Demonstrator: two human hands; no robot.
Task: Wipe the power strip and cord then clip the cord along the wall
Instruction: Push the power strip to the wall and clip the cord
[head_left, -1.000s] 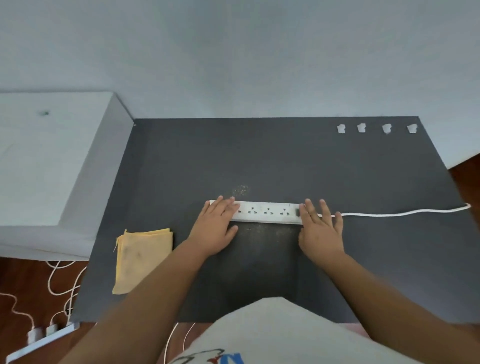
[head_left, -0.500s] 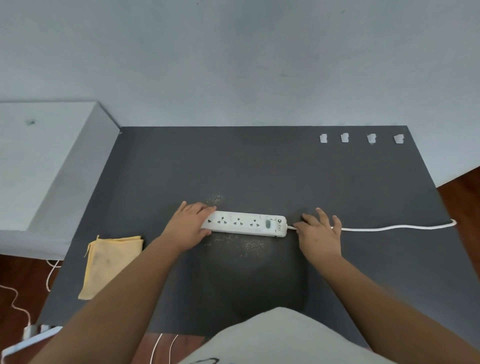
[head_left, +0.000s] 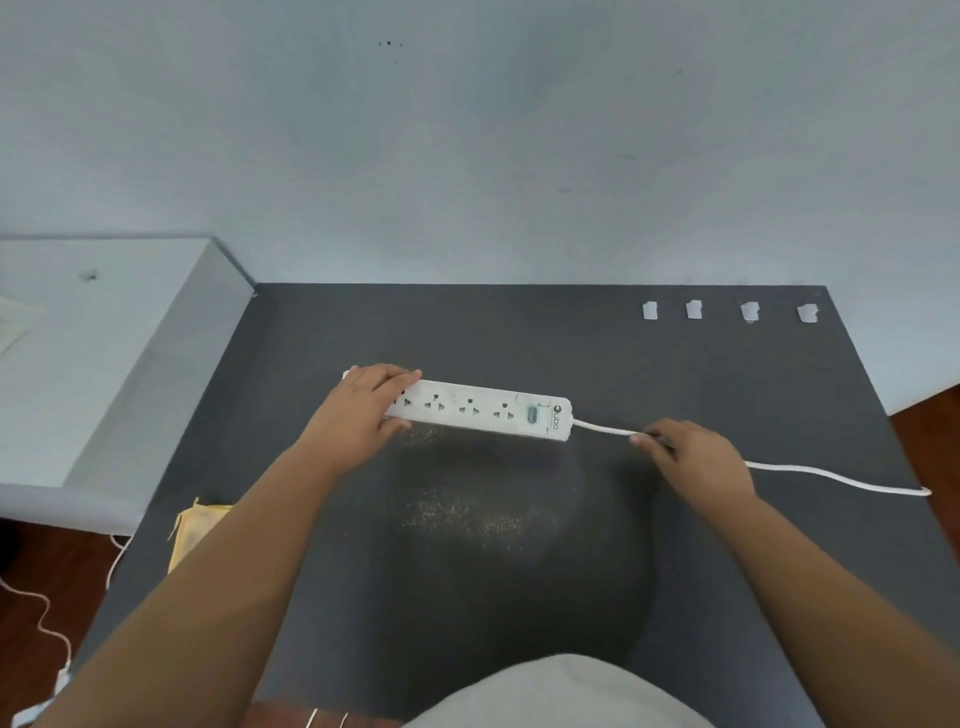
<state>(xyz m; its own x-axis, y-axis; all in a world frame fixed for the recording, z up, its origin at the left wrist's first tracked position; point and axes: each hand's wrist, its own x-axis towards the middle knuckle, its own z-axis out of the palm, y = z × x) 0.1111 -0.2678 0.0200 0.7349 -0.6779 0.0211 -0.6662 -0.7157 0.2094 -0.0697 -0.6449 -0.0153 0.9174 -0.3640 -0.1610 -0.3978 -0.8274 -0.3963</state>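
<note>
Power strip (head_left: 480, 413): mid-table, long axis left to right, slightly tilted.
Cord (head_left: 831, 475): trails right.
Left hand (head_left: 366, 410): grips the strip's left end.
Right hand (head_left: 693, 452): pinches the cord.
Cloth (head_left: 195, 530): near left, nearest the left hand.

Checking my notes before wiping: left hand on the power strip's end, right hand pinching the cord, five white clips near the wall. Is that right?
Not quite: the head view shows four white clips, not five. The left hand on the power strip's end and the right hand pinching the cord are correct.
</note>
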